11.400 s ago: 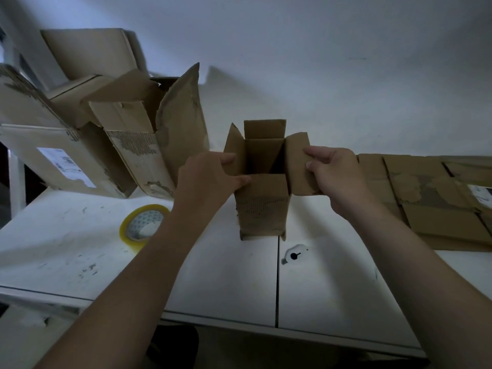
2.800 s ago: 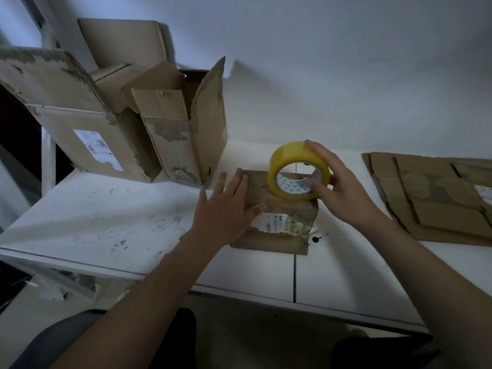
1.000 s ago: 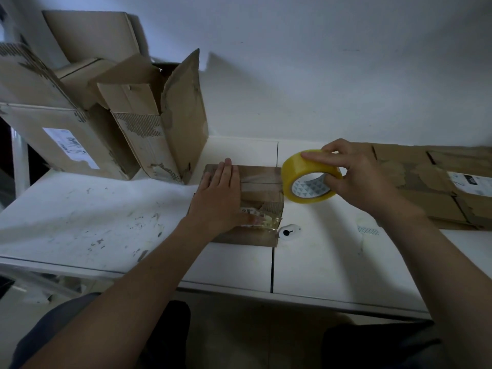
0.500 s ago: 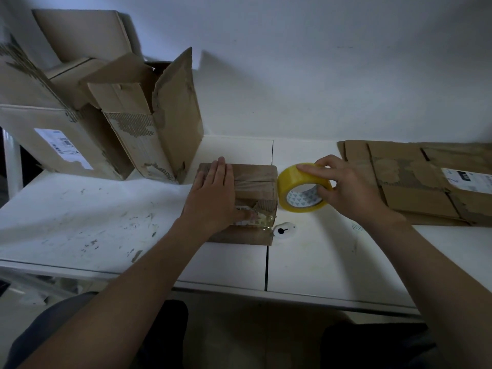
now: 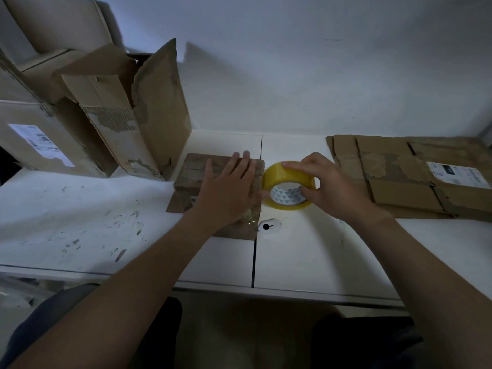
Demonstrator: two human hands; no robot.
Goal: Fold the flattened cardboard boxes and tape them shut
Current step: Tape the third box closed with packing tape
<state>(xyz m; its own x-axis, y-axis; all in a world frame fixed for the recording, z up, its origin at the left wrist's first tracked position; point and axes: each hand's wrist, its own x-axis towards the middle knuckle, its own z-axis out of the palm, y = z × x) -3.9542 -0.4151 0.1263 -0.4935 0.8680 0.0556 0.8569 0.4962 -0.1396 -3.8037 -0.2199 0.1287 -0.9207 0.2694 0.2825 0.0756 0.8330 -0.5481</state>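
Your left hand [image 5: 229, 193] lies flat, fingers straight, pressing down on the small box [image 5: 191, 174] on the worktop [image 5: 80, 222]. Your right hand [image 5: 335, 190] grips the yellow tape roll [image 5: 282, 173] just beside the box's right edge.

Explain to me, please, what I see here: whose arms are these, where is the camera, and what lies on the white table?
There is no machine here: a person works with two bare hands, and the one camera sits on the person's head, looking forward and down. The left hand lies flat on a small folded box, pressing it down. The right hand grips a yellow tape roll beside the box's right edge. On the white table, flattened boxes lie at the right, and larger opened boxes stand at the left.
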